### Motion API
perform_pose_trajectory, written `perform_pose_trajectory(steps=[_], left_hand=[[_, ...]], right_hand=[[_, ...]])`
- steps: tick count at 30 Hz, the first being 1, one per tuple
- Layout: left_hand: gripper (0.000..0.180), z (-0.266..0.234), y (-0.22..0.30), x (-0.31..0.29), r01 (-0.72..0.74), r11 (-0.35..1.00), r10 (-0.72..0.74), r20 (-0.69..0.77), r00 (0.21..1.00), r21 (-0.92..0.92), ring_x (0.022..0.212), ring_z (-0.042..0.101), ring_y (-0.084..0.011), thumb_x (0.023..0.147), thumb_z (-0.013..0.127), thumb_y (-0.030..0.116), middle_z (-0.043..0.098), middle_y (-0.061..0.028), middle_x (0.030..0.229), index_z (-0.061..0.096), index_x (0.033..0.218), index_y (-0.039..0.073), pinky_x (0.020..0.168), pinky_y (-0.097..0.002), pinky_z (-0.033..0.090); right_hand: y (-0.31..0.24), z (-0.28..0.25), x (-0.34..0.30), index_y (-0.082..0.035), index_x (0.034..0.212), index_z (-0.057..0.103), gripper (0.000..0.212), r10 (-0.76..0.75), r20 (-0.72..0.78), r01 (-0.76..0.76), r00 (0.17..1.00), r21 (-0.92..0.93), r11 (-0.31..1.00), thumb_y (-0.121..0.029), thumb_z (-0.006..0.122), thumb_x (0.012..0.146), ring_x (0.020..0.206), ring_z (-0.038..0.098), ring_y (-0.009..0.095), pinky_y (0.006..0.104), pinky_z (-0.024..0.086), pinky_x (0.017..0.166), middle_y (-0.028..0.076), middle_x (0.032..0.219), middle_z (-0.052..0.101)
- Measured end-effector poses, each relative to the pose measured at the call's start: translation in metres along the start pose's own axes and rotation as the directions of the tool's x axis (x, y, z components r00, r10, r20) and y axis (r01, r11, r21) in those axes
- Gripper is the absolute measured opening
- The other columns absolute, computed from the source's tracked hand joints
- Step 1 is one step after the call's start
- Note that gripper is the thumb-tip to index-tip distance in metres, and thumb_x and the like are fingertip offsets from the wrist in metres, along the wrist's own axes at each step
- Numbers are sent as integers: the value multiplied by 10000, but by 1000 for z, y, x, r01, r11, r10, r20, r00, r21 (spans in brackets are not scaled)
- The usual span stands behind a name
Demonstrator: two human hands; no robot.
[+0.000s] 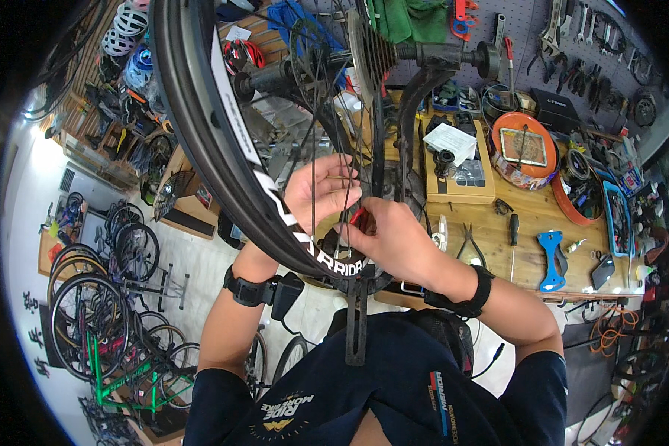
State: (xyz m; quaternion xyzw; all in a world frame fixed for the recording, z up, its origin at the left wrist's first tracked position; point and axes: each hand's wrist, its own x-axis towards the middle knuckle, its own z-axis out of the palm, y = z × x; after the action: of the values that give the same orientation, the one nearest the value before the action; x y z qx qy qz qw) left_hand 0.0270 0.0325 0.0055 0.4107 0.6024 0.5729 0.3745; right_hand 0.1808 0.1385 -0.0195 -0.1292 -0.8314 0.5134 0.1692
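Observation:
A bicycle wheel with a black rim (195, 123) and white lettering stands upright in a dark metal truing stand (415, 100). Its cassette (369, 52) faces right. My left hand (321, 195) reaches in among the thin spokes (314, 137) just above the bottom of the rim, fingers bent and pinched on a spoke. Close beside it, my right hand (400, 241) grips a small red spoke wrench (358, 217) between thumb and forefinger, at the spokes near the rim. The fingers partly cover the wrench, and its contact with a spoke nipple is hidden.
On the wooden bench to the right are a cardboard box (461, 189), an orange round tray (526, 149), pliers (471, 244), a screwdriver (514, 229) and a blue tool (551, 260). Tools hang on the pegboard (531, 44) behind. Several bicycles (119, 320) stand at left.

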Motion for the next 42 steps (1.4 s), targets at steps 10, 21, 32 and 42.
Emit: perform_pose_trajectory(steps=[10, 21, 32, 42], left_hand=[[533, 4, -5, 5, -2, 994, 5, -24, 1000, 108, 1111, 560, -137, 871, 688, 26, 592, -62, 1202, 461, 1352, -3, 994, -294, 445], [536, 2, -1, 2, 4, 994, -4, -1, 1000, 112, 1095, 562, -130, 868, 708, 68, 599, -51, 1168, 471, 1343, -1, 980, -292, 450], [442, -7, 0, -5, -65, 997, 65, 0, 998, -49, 1067, 588, -137, 903, 668, 108, 618, -53, 1157, 515, 1299, -17, 945, -289, 460], [343, 13, 49, -19, -61, 995, 54, -85, 995, -78, 708, 603, -73, 889, 712, 364, 648, 4, 818, 663, 971, 36, 593, -213, 464]], right_hand=[[10, 6, 18, 68, 786, 602, 313, -61, 81, 79, 995, -246, 966, -234, 627, 866, 743, 639, 431, 479, 516, 677, 261, 745, 633], [13, 10, 21, 62, 831, 646, 269, -76, 78, 92, 994, -228, 969, -204, 615, 856, 800, 665, 419, 456, 542, 733, 297, 809, 649], [11, -28, 34, -6, 1112, 530, 242, -184, 597, -195, 781, 513, 836, -171, 597, 948, 679, 524, 88, 256, 454, 611, 14, 823, 567], [-20, -36, 12, -20, 1127, 555, 264, -202, 541, -379, 816, 766, 519, -246, 566, 991, 639, 529, 117, 257, 435, 591, 14, 760, 539]])
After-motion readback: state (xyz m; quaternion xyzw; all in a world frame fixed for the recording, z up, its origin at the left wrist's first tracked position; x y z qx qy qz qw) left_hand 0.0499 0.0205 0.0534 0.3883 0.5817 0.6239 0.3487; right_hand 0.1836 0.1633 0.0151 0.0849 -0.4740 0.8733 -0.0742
